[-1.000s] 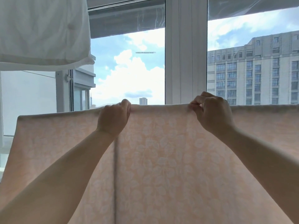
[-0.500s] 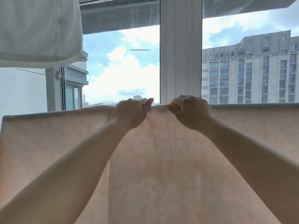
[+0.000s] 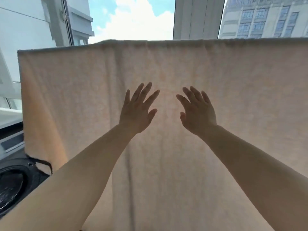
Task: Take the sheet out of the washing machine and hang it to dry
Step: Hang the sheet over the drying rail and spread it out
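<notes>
A pale peach sheet (image 3: pixel 233 97) hangs spread wide in front of the window, its top edge draped level over a line I cannot see. My left hand (image 3: pixel 137 110) and my right hand (image 3: pixel 197 110) are side by side at the middle of the sheet, well below its top edge. Both are open with fingers spread, palms toward the cloth, holding nothing. Whether the palms touch the fabric is unclear. The washing machine (image 3: pixel 13 180) shows at the lower left, its dark round door partly hidden by my left forearm.
A white window post (image 3: pixel 196 17) rises behind the sheet's top edge. A tall building (image 3: pixel 266 17) stands outside on the right. White window framing and a sill (image 3: pixel 10 114) lie at the left, above the machine.
Both hands have let go of the sheet's top edge, dropped to its middle and opened flat. The view has tilted downward, bringing the washing machine in and losing the white cloth overhead.
</notes>
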